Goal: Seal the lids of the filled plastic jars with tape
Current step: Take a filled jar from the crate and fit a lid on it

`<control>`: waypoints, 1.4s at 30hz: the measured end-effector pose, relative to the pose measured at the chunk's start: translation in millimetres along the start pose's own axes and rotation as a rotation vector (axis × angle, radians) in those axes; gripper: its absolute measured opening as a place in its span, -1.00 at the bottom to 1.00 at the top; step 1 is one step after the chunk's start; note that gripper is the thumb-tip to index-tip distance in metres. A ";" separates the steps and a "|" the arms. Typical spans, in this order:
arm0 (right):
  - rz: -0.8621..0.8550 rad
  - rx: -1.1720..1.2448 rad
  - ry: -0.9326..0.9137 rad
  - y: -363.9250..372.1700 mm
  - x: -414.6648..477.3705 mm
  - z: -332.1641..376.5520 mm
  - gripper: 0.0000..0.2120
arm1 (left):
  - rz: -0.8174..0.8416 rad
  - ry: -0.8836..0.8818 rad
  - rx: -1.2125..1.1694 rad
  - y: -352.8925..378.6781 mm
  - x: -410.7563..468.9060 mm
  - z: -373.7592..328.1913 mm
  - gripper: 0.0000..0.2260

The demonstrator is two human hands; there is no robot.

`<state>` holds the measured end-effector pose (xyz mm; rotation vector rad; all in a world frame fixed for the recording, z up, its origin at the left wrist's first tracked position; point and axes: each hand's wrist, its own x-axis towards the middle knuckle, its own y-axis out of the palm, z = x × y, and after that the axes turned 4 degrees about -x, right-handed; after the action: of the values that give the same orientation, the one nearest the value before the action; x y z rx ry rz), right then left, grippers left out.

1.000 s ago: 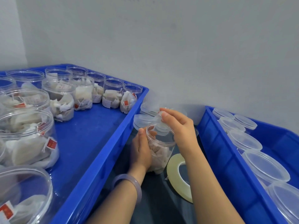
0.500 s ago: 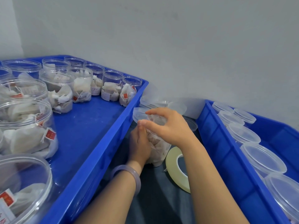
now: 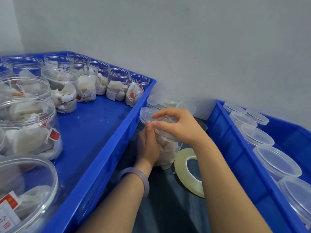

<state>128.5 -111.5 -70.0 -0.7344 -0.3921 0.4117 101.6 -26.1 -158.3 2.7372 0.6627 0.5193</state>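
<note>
Head view: the person stands over a dark surface (image 3: 168, 207) that runs between two blue trays, and both hands meet on one filled jar (image 3: 168, 151) at twelve o'clock, straight ahead of them. The jar stands roughly upright, its long axis vertical, white sachets showing through the wall. The left hand (image 3: 148, 145) wraps the jar's nine o'clock side, thumb pointing up along it, steadying the body. The right hand (image 3: 183, 126) arches over the top from three o'clock, fingers curled down round the rim of the clear lid (image 3: 164, 119), gripping it. I judge that the lid is being seated or twisted home; no tape is on it yet.

The tape roll (image 3: 180, 167) lies at about five o'clock from the jar, just beside its base and tilted, under the right forearm. I cannot tell whether it touches the jar. The right hand is the nearer one to it, so that hand would likely drop back for the roll while the left holds the jar. The lid seam circles the upright axis, so the tape must wrap round it.

The left tray (image 3: 94, 125) at ten o'clock carries open filled jars (image 3: 116, 86); the right tray (image 3: 235, 148) at two o'clock carries lidded jars (image 3: 276, 158).
</note>
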 end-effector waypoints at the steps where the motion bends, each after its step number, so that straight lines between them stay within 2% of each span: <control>1: -0.059 -0.007 0.002 3.8 -1.6 -1.4 -0.98 | -0.003 0.022 0.000 0.1 -0.6 -0.4 -0.63; 3: -0.115 -0.008 0.017 7.5 -2.3 -2.6 -0.90 | -0.015 0.032 0.004 0.0 0.4 0.5 -0.58; 8: -0.174 -0.011 0.041 10.7 -4.0 0.5 -0.74 | -0.025 0.063 -0.013 -0.3 2.1 5.5 -0.60; 18: -0.355 -0.166 0.102 22.4 -11.7 9.3 -0.79 | -0.033 0.091 -0.011 1.0 0.2 9.1 -0.59; 24: -0.506 -0.189 0.205 31.1 -12.4 14.6 -0.80 | -0.060 0.092 -0.011 2.1 -0.1 9.6 -0.57; 26: -0.453 -0.171 0.210 27.9 -14.9 13.7 -0.82 | -0.045 0.068 -0.011 0.2 1.1 13.1 -0.59; 27: -0.386 -0.178 0.205 24.7 -17.2 12.9 -0.76 | -0.021 0.045 0.014 -0.9 2.5 14.6 -0.62; 29: -0.216 -0.295 0.186 17.1 -19.3 12.3 -0.48 | 0.015 -0.012 0.087 -1.5 5.4 13.6 -0.68; 31: -0.100 -0.403 0.159 11.2 -18.0 13.7 -0.35 | -0.010 0.011 0.089 -1.3 7.0 11.3 -0.65; 37: -0.176 -0.286 0.096 10.0 -17.7 9.9 -0.43 | 0.014 0.061 0.081 -2.5 3.6 5.8 -0.61; 39: -0.130 -0.294 0.085 6.9 -14.9 8.6 -0.46 | 0.010 0.051 0.048 -2.4 3.9 5.2 -0.56; 42: 0.034 -0.341 0.065 -6.6 -8.4 9.7 -0.51 | -0.005 0.066 0.013 -1.4 2.0 4.0 -0.56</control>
<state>118.2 -114.7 -60.4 -1.0846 -0.3934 0.3551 104.4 -24.6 -161.8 2.7401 0.6908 0.6092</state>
